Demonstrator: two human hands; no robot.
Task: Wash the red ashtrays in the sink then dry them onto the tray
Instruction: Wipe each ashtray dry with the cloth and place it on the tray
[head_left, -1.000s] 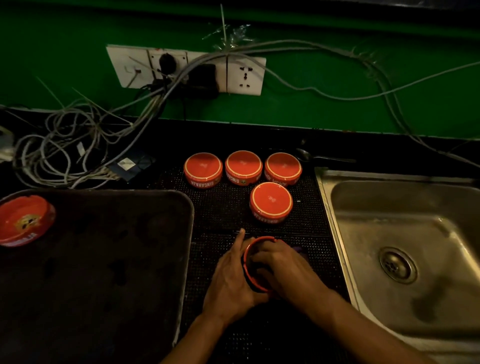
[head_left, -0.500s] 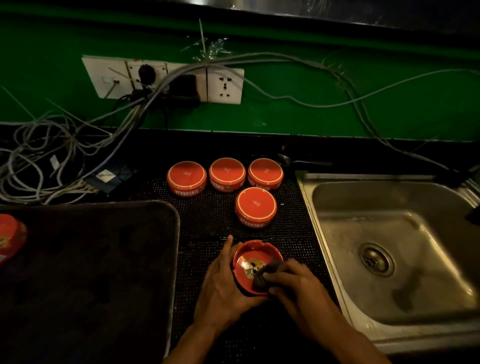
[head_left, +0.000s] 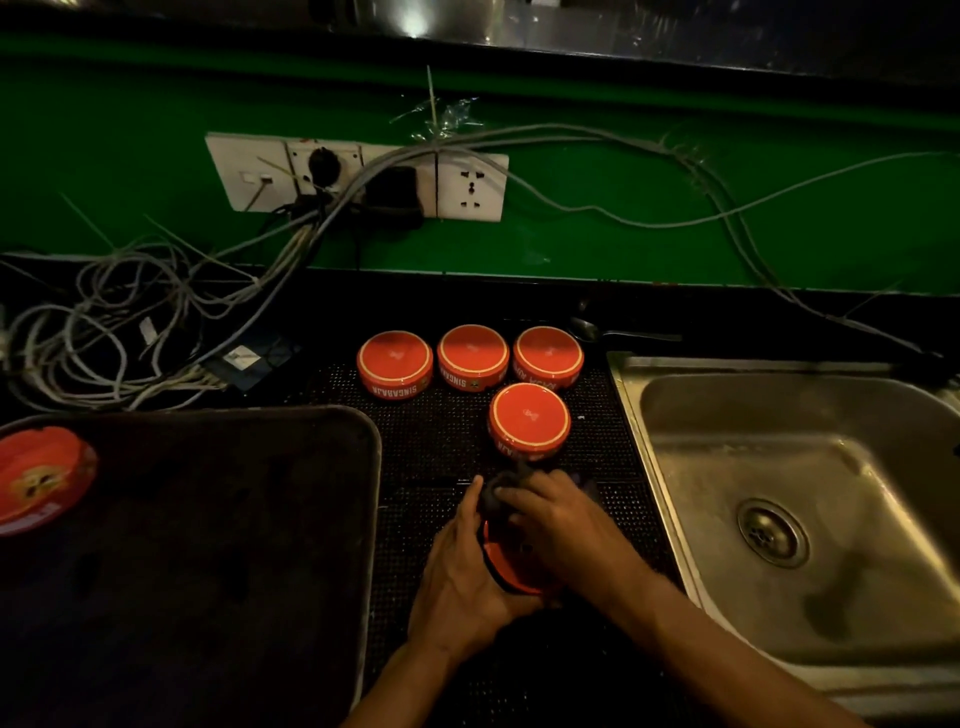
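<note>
Red ashtray (head_left: 511, 564) at the near centre of the black dotted mat (head_left: 431, 452), mostly hidden between both hands. Left hand (head_left: 462, 566) wraps curled fingers round its left side; right hand (head_left: 563, 525) pinches a dark cloth (head_left: 496, 496) down on it. Just beyond, four upturned ashtrays (head_left: 529, 423) sit (three in a far row). Off to the left, one ashtray (head_left: 41, 480) lies on the dark tray (head_left: 234, 519); to the right, the steel sink (head_left: 779, 467).
</note>
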